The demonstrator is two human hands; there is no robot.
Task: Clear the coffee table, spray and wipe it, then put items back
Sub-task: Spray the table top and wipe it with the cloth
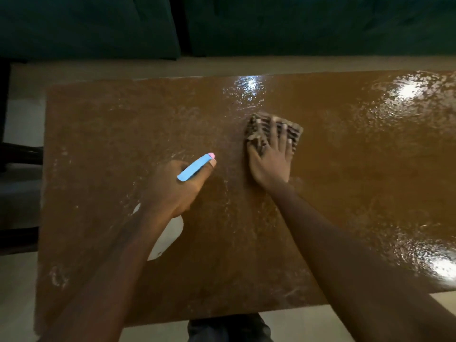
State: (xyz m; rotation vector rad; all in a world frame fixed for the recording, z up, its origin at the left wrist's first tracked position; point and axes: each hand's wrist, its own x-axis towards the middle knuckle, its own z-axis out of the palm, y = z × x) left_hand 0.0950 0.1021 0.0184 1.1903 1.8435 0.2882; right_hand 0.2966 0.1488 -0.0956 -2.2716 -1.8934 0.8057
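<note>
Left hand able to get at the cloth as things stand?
Probably not. The left hand grips the spray bottle, so its fingers are taken, and the right hand presses flat on the cloth, covering most of it. The stretch of table between the hands looks free, so reach itself seems fine.

Dark teal sofa [86, 25], pale floor [23, 117], dark furniture base [22, 154] at left

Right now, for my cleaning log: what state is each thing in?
Table: wet, glistening with spray.
Cloth: lying on the table under the right hand.
Spray bottle: gripped by the left hand, nozzle pointing away.
Right hand: fingers spread, pressing the cloth.
</note>
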